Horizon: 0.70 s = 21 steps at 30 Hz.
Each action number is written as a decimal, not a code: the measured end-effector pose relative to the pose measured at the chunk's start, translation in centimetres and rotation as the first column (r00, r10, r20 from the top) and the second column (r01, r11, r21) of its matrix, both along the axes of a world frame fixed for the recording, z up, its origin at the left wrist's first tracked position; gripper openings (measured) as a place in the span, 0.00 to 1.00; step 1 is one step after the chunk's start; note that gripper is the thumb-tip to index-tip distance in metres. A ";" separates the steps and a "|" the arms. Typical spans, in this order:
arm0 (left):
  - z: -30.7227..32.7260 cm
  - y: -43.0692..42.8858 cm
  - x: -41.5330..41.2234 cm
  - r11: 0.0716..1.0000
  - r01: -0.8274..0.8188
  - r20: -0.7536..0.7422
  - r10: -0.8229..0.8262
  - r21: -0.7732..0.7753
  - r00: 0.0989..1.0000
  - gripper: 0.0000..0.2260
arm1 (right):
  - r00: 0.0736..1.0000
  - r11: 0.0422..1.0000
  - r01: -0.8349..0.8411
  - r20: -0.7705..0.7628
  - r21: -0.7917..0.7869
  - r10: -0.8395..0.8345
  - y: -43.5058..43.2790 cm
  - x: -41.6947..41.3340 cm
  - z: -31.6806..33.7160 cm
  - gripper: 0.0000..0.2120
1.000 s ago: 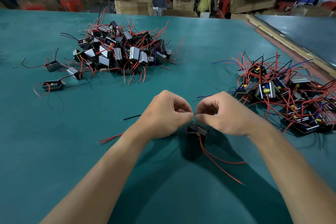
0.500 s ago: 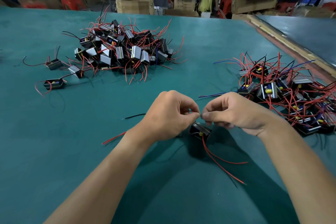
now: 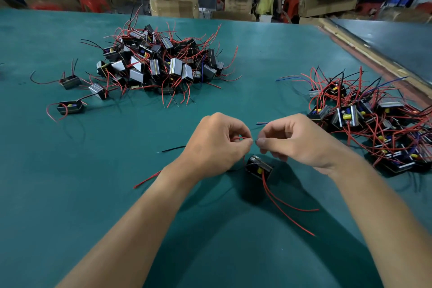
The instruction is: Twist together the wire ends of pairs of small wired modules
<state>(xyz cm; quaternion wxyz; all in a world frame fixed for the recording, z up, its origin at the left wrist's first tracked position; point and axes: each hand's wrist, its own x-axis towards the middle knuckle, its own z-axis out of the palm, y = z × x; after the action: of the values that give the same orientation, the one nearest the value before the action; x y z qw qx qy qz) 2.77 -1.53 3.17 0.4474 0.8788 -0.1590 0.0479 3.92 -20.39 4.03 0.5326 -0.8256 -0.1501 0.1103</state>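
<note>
We are in the twisting step itself: the wire ends [image 3: 254,141] meet in the small gap between our two hands, near the middle of the table [image 3: 70,206]. Our left hand [image 3: 217,145] pinches a red lead [image 3: 238,138] between thumb and forefinger. Our right hand [image 3: 297,140] nips the wire ends from the other side, its remaining fingers loosely curled. The joint is too small for us to tell how many turns it already has. Just below the fingertips sits a black module [image 3: 259,167] with a yellow part, tilted, and we cannot tell whether it rests on the table or hangs by its lead. Two long red wires [image 3: 287,208] trail from it toward us. The second module of the pair is hidden, probably under the left hand, where a loose red wire [image 3: 147,179] and a black wire [image 3: 173,148] emerge to the left. Next, we judge, the right fingers must roll the strands while the left holds firm, keeping both ends side by side so neither slips out. Far left lies a heap of modules [image 3: 161,65], and to the right a tangled pile [image 3: 374,119].
</note>
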 end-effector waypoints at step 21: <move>-0.4 0.2 0.5 0.993 -0.037 -0.025 0.034 -0.108 0.999 0.06 | 0.941 0.988 0.156 0.301 0.008 -0.151 1.0 0.6 -1.4 0.08</move>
<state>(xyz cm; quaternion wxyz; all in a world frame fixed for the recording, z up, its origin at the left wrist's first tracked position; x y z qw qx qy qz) 3.29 -1.36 2.79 0.4952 0.8564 -0.1355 0.0543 4.53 -19.41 2.67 0.5040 -0.8461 -0.1637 -0.0574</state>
